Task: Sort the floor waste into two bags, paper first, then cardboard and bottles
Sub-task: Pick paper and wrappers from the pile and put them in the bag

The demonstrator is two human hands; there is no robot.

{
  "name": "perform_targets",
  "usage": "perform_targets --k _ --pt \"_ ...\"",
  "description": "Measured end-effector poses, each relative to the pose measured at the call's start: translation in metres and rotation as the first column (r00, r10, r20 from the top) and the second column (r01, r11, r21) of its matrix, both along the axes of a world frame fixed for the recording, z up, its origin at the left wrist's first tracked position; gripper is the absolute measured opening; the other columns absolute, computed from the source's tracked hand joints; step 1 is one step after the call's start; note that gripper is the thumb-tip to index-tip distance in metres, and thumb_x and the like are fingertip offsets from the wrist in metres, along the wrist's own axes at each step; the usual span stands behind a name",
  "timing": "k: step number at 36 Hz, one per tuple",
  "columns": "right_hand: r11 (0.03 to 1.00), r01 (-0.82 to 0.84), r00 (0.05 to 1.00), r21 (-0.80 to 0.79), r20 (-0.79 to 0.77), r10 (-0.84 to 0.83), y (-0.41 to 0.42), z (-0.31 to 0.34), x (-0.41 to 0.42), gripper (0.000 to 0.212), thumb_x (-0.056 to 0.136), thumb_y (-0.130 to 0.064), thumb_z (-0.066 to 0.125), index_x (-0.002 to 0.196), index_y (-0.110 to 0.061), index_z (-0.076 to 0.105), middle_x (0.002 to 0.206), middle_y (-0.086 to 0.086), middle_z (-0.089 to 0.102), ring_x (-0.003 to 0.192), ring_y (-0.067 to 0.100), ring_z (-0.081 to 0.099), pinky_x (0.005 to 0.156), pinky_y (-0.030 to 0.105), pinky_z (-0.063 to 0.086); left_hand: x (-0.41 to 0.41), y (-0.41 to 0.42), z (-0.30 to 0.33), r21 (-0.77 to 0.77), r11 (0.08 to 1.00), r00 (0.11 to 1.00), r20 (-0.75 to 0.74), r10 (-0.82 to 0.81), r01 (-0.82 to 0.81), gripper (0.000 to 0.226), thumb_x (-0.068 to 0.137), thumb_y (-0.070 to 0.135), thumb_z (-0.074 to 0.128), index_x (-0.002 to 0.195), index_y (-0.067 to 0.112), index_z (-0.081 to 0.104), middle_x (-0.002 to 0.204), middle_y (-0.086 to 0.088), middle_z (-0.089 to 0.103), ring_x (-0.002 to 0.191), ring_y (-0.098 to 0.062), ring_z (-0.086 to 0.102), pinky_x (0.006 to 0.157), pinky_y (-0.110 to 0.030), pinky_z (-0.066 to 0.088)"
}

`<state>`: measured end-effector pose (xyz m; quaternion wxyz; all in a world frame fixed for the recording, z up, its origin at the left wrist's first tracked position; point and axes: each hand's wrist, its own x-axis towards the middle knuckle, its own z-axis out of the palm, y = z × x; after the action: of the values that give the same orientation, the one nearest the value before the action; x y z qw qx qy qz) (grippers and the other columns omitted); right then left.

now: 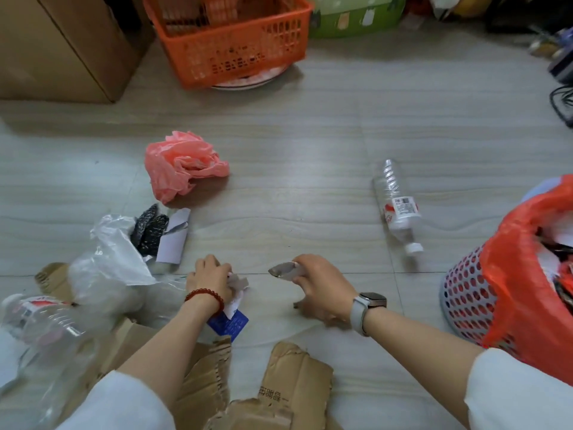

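We are gathering paper scraps off the floor [310,150], both hands working near its near-middle. Left hand [209,279] is curling round a wad of crumpled paper [237,285], fingers closed on it; a blue card [229,324] is lying just under the wrist. Right hand [319,285] is pinching a grey scrap [283,270] between thumb and fingers, and a second bit looks tucked under the palm, though we cannot tell for sure.

Doing this step well, we judge: keep both grips tight so small bits are not dropping, then carry everything in one go to the paper bag. The pink bag [183,164] is lying crumpled toward the far-left, still needing opening; the clear bag [114,259] is sitting at the left edge over torn cardboard [291,377]. Grab the white folded paper [175,240] beside the clear bag next, since paper goes first.

Room: the floor's middle and far stretch are open, so reaching forward is easy. On the right, the bin with red liner [496,293] is crowding the right elbow. One bottle [398,206] is lying well apart to the right; another bottle [37,318] is at the near-left corner. Both are waiting for later.
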<state>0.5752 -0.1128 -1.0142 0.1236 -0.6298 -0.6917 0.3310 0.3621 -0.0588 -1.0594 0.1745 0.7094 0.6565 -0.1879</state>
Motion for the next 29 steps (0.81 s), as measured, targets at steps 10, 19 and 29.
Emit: perform_targets --k 10,19,29 --pt "0.876 0.438 0.892 0.201 -0.224 -0.394 -0.009 0.097 0.067 0.02 0.089 -0.02 0.057 0.105 -0.008 0.055 0.095 0.008 0.064 0.09 0.028 0.06 0.074 0.033 0.043 0.118 0.013 0.087 0.159 0.954 0.706 0.704 0.072 -0.256 0.015 0.086 0.015 0.052 0.097 0.007 0.058 0.091 -0.01 0.064 0.084 -0.03 0.057 0.066 -0.028 0.038" --pt "0.441 0.703 0.668 0.558 -0.308 -0.677 -0.06 0.178 0.186 0.014 0.095 -0.016 0.047 0.102 -0.005 0.053 0.077 -0.01 0.051 0.077 0.016 0.05 0.066 0.025 0.035 0.275 -0.034 0.196 0.342 0.909 0.234 0.929 -0.288 -0.237 0.023 0.094 0.005 0.041 0.116 0.001 0.047 0.088 -0.003 0.051 0.079 -0.029 0.054 0.069 -0.029 0.039" --pt "0.416 0.736 0.422 0.534 0.117 -0.899 -0.116 0.188 0.276 0.03 0.093 -0.029 0.044 0.113 -0.017 0.064 0.12 0.006 0.06 0.116 0.026 0.047 0.097 0.034 0.033 0.352 -0.084 0.196 0.441 0.746 0.498 0.558 -0.664 0.499 0.069 0.085 0.048 0.054 0.143 0.036 0.018 0.149 0.004 0.026 0.14 -0.024 0.015 0.11 -0.051 0.016"
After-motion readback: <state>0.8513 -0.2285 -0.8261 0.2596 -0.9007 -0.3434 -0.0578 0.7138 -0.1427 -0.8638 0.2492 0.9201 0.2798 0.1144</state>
